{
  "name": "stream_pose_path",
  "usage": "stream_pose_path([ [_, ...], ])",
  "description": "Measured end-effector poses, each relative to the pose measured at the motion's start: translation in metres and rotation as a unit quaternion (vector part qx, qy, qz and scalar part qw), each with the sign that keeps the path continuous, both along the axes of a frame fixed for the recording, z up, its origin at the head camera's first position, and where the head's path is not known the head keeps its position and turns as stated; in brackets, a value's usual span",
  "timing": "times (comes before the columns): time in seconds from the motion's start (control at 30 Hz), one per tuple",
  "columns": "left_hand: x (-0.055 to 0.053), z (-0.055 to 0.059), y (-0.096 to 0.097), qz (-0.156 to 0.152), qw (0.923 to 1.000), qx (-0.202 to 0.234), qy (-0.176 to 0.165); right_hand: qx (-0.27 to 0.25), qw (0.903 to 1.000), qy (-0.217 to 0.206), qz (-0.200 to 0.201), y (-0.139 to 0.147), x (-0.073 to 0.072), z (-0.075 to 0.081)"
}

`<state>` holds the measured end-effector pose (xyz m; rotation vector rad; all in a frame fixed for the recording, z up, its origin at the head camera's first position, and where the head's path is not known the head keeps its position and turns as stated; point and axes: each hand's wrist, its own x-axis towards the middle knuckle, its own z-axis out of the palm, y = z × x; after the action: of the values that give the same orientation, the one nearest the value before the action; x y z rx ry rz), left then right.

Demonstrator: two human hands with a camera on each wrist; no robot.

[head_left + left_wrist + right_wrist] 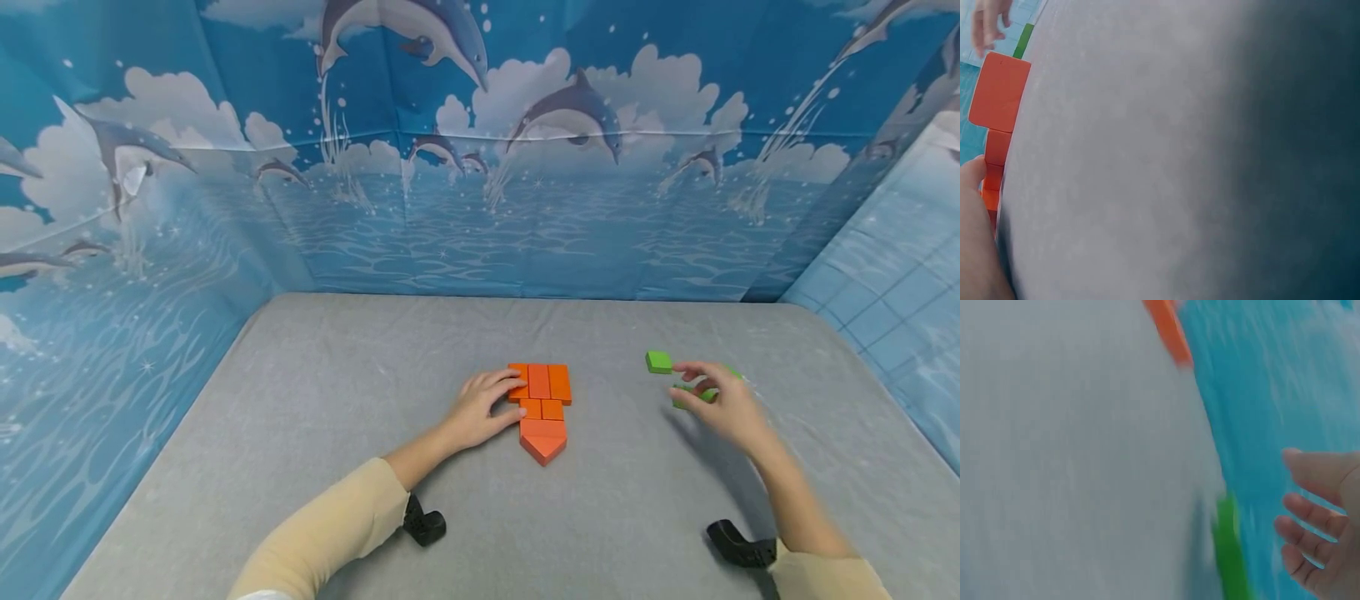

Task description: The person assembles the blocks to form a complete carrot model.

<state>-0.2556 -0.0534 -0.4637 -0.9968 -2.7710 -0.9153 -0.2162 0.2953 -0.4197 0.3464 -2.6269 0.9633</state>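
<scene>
Orange blocks [538, 382] lie flat and close together, with a pointed orange block [544, 447] at the end nearest me. My left hand [480, 410] rests at their left side, its fingertips touching the upper pieces and the thumb by the smaller ones. To the right, my right hand [726, 407] hovers with loosely bent fingers and a gap between thumb and fingers. Beyond its fingertips sits a green block [659, 362]; more green pieces are partly hidden behind the hand. The right wrist view shows nothing in that hand [1325, 534], with a blurred green block [1232, 553] below.
A grey cloth [337, 375] covers the table. Dolphin-printed blue curtains [480, 225] stand along the back and both sides. Black wrist straps or mounts [425, 523] stick out beneath both forearms.
</scene>
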Motion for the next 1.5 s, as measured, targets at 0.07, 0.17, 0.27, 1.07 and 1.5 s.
stream_pose_path([
  [0.07,0.000,-0.001,0.000,0.000,1.0000,0.001,0.001,0.018,0.9996,-0.018,-0.010,0.020,0.000,-0.004],
  [0.17,-0.001,-0.002,0.000,0.001,1.0000,-0.002,0.003,0.039,0.9979,-0.051,0.003,0.042,0.002,-0.007],
  [0.27,-0.002,-0.003,0.000,0.001,1.0000,-0.005,0.005,0.052,0.9963,-0.068,0.010,0.056,0.003,-0.013],
  [1.07,-0.003,-0.006,-0.001,0.006,0.9999,-0.003,0.010,0.057,0.9899,-0.122,0.045,0.025,-0.017,0.007],
  [1.5,0.000,-0.003,0.001,0.025,0.9996,-0.003,0.014,0.007,0.9874,-0.110,0.113,-0.069,-0.075,0.003],
])
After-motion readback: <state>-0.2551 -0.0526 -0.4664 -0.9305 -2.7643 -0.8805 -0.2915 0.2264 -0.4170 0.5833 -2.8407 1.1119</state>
